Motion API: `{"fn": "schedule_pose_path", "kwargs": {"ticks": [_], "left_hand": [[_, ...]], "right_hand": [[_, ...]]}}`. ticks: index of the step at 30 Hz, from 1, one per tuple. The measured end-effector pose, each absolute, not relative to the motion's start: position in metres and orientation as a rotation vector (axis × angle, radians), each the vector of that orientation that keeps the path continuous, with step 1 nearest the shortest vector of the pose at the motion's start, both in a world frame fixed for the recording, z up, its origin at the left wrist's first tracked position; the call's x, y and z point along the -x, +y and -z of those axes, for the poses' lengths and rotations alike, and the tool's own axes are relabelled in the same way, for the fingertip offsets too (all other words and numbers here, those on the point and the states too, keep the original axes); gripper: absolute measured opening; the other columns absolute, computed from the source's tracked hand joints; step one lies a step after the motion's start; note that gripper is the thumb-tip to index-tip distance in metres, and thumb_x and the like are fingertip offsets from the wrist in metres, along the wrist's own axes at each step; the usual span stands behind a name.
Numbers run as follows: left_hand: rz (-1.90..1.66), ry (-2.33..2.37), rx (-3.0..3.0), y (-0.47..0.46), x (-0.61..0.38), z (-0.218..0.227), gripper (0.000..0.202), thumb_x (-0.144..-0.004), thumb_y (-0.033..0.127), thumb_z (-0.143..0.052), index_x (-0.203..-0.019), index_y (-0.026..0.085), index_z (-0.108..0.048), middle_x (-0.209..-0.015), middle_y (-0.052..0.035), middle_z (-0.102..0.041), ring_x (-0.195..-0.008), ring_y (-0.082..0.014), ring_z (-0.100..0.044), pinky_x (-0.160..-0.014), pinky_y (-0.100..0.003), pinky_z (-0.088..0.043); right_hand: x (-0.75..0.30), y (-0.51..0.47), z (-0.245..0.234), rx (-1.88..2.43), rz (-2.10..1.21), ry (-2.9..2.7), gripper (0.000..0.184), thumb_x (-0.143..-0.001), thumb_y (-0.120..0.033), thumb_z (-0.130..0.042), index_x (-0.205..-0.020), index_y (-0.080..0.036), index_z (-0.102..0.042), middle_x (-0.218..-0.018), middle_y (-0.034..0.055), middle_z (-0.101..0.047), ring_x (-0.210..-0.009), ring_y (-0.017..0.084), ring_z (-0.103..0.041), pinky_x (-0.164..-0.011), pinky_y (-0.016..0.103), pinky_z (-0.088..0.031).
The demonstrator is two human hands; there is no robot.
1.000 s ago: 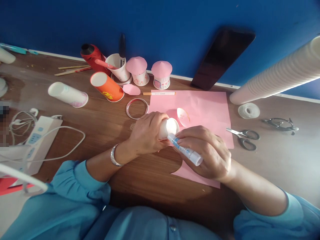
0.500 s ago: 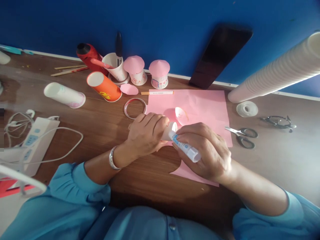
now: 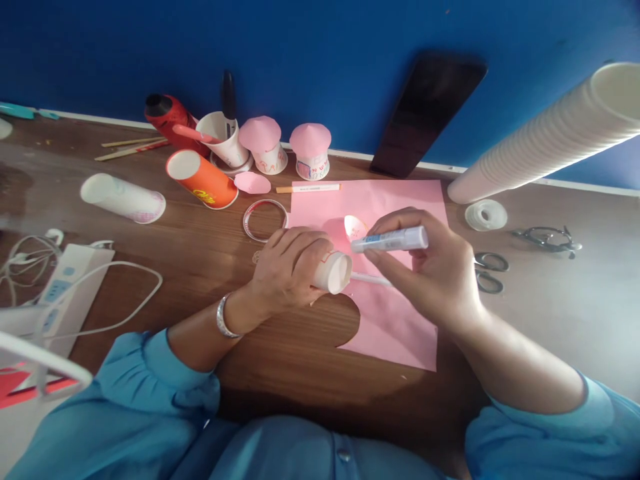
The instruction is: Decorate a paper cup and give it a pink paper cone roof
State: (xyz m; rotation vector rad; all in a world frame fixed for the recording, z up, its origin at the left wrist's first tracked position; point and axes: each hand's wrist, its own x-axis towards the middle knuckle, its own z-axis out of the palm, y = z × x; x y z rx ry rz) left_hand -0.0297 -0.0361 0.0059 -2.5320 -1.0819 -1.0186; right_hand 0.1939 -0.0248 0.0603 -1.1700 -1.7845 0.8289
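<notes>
Palm-down left hand point(image 3: 287, 270) wraps a cup point(image 3: 326, 269); right hand point(image 3: 445, 277) pinches what seems a glue stick point(image 3: 393, 240).

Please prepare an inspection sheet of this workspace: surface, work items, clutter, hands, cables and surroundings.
Surface: brown table, a cut pink sheet lying on it.
Work items: small white cup and white tube, both held.
Clutter: orange cup, tape ring, tall cup stack, scissors partly behind the right hand.
Hands: left hand grips the white cup; right hand holds the white tube near it.
Cables: white cable looping by a power strip.
Surroundings: blue wall, with a black slab leaning against it.
</notes>
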Motion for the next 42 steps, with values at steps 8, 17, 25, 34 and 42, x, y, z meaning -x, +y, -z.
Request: {"fn": "schedule_pose_path", "kwargs": {"ticks": [8, 17, 25, 34, 42], "left_hand": [[1.043, -1.023, 2.550, -0.033, 0.030, -0.002, 0.031, -0.090, 0.034, -0.062, -0.116, 0.018, -0.057, -0.100, -0.0121, -0.077, -0.092, -0.0281, -0.073, -0.075, -0.041, -0.055], [1.020, -0.932, 2.611, -0.033, 0.032, -0.002, 0.033, -0.090, 0.034, -0.061, -0.117, 0.014, -0.057, -0.100, -0.0153, -0.077, -0.094, -0.0308, -0.072, -0.075, -0.043, -0.055], [1.131, -1.056, 2.670, -0.035, 0.034, 0.001, 0.047, -0.085, 0.041, -0.070, -0.125, 0.022, -0.052, -0.108, -0.0138, -0.077, -0.099, -0.0312, -0.073, -0.081, -0.045, -0.056], [1.481, -1.579, 2.623, -0.025, 0.038, 0.000, 0.061, -0.079, 0.053, -0.084, -0.121, 0.021, -0.055, -0.119, -0.0127, -0.062, -0.114, -0.0291, -0.062, -0.097, -0.051, -0.055], [1.344, -2.074, 2.576, -0.018, 0.040, -0.001, 0.061, -0.071, 0.032, -0.090, -0.120, 0.023, -0.055, -0.117, -0.0054, -0.068, -0.105, -0.0249, -0.067, -0.090, -0.042, -0.057]], "right_hand": [[-0.194, -0.022, -0.064, 1.076, -1.331, -1.533, 0.018, -0.081, -0.019, -0.081, -0.092, -0.021, -0.067, -0.085, -0.0004, -0.072, -0.077, 0.016, -0.070, -0.067, 0.030, -0.060], [-0.194, -0.024, -0.065, 1.115, -1.220, -1.706, 0.016, -0.081, -0.016, -0.075, -0.093, -0.020, -0.066, -0.088, 0.0007, -0.072, -0.082, 0.017, -0.069, -0.073, 0.032, -0.058], [-0.196, -0.015, -0.064, 1.195, -1.369, -1.594, 0.015, -0.077, -0.019, -0.077, -0.086, -0.018, -0.065, -0.080, -0.0002, -0.071, -0.071, 0.015, -0.069, -0.066, 0.030, -0.061], [-0.205, -0.018, -0.056, 0.934, -1.649, -1.448, 0.028, -0.080, -0.033, -0.088, -0.094, -0.019, -0.069, -0.089, 0.0027, -0.073, -0.075, 0.017, -0.071, -0.063, 0.029, -0.061], [-0.214, -0.024, -0.035, 0.942, -1.673, -1.184, 0.029, -0.080, -0.025, -0.087, -0.100, -0.021, -0.067, -0.088, -0.0010, -0.074, -0.071, 0.013, -0.073, -0.066, 0.027, -0.065]]}}
